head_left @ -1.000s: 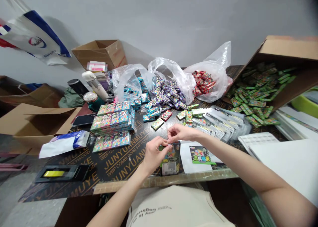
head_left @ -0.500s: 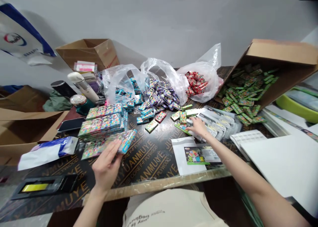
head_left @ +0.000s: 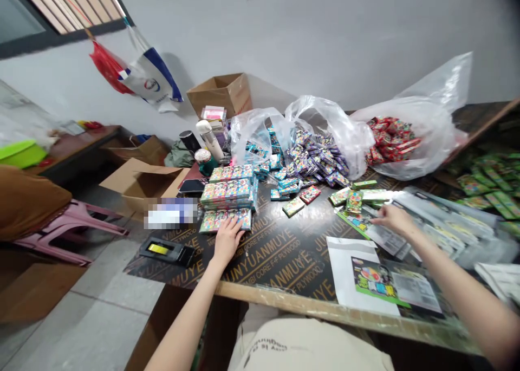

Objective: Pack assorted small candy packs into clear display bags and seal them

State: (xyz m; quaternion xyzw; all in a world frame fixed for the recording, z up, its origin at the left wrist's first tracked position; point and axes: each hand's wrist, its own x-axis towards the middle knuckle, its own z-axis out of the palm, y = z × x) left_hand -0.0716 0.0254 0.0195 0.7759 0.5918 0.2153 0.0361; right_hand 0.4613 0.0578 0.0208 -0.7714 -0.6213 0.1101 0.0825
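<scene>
My left hand (head_left: 227,242) lies flat with fingers spread on a filled clear pack of small colourful packets (head_left: 212,221). That pack rests on the table just in front of a stack of similar packs (head_left: 227,191). At the right, my right hand (head_left: 393,220) has its fingertips pinched at the edge of a flat printed plastic bag (head_left: 388,240), one of several overlapping there. Small green boxes (head_left: 354,202) sit just left of that hand. Nearer me, another printed bag (head_left: 376,281) lies on a white mailer (head_left: 341,257).
Loose blue, purple packets (head_left: 317,154) and red packets (head_left: 390,138) spill from clear bags along the wall. Green packets (head_left: 491,184) fill a carton at right. At left are a phone (head_left: 193,186), bottles (head_left: 209,141), a black tray-like item (head_left: 166,251) and an open carton (head_left: 148,189).
My view has swung left. The pack under my left hand, tilted half a second ago, now lies flat in front of the stack. My right hand stays by the plastic bags.
</scene>
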